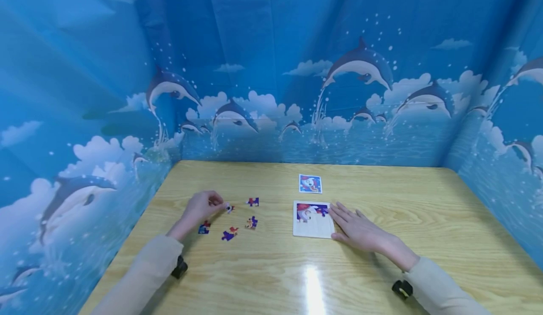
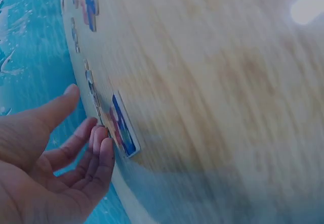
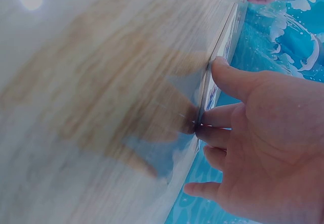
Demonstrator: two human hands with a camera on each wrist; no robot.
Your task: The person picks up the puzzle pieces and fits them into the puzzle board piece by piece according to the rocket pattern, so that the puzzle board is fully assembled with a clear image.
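Blue dolphin-print curtains (image 1: 271, 70) surround a glossy wooden table (image 1: 407, 190).

I've got loads of room toward the far right corner of the pale wood-grain worktop (image 1: 428, 202), plus a lane between the multicoloured jigsaw pieces (image 1: 251, 222) and the square white tray (image 1: 314, 230). Right hand (image 1: 360, 230) blocks its right side; blue dolphin-print curtain (image 1: 263, 65) walls off the far edge.

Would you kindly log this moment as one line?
left hand: at loose puzzle piece; right hand: touching tray, right edge; tray: partly filled
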